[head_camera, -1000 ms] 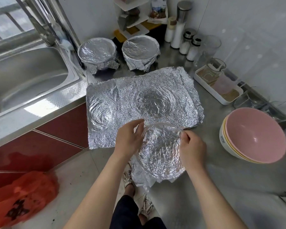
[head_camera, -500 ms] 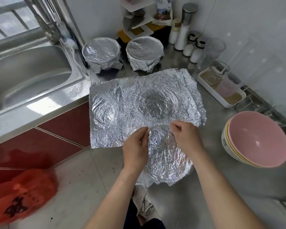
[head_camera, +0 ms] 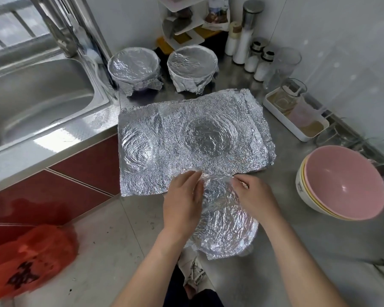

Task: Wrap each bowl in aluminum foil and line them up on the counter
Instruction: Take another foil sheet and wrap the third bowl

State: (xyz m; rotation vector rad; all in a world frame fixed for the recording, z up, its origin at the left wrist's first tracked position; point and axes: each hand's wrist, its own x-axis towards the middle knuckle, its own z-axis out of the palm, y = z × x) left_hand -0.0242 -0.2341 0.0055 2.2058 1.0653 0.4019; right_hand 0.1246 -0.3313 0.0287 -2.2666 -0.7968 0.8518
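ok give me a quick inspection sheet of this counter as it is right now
surface: steel counter, a flat foil sheet spread on it
job's things: two wrapped bowls side by side at the back; third bowl foil-covered at the front edge; pink bowl stack unwrapped, right
clutter: shakers, white tray with glasses
grippers: left hand and right hand grip foil at the third bowl's far rim
cables: nothing seen
surroundings: sink left, red bag on floor

Dark trousers (head_camera: 176,290), pale sneakers (head_camera: 196,274)
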